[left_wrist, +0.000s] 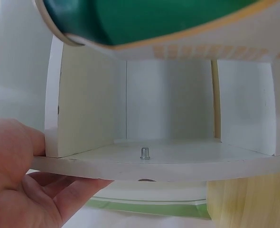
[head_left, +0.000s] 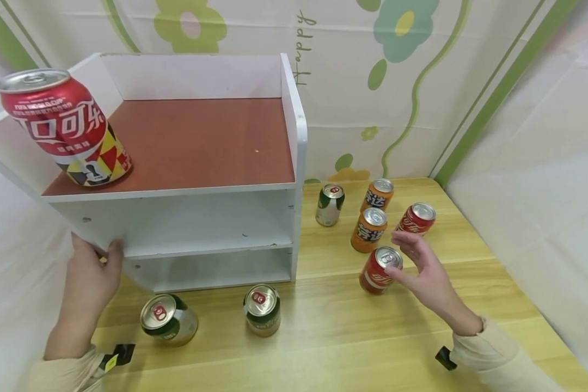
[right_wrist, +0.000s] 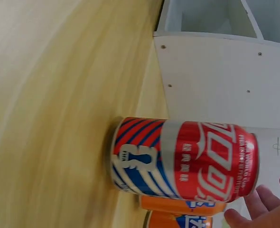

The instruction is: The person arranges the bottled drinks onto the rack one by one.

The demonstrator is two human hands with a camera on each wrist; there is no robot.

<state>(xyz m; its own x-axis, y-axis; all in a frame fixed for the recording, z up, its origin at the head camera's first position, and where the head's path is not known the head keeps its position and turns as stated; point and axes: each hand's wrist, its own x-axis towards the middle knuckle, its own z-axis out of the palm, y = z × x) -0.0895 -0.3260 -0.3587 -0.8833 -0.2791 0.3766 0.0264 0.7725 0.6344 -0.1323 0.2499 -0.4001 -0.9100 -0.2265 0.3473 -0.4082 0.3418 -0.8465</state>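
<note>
My left hand (head_left: 95, 269) grips the left side panel of a white two-tier shelf (head_left: 215, 190), thumb and fingers on opposite faces, as the left wrist view also shows. My right hand (head_left: 423, 272) hovers beside a red cola can (head_left: 376, 277), its thumb close to the can's top and its fingers spread. The right wrist view shows that cola can (right_wrist: 187, 159) upright on the table; whether the fingertips touch it I cannot tell. Another red cola can (head_left: 73, 128) stands on the shelf's brown top, at its front left corner.
Two green-and-gold cans (head_left: 263, 313) stand before the shelf, one partly filling the left wrist view. Right of the shelf are another green-and-gold can (head_left: 330, 207), two orange soda cans (head_left: 367, 234) and a further red can (head_left: 416, 216). Patterned cloth (head_left: 343, 109) hangs behind the wooden table (head_left: 333, 348).
</note>
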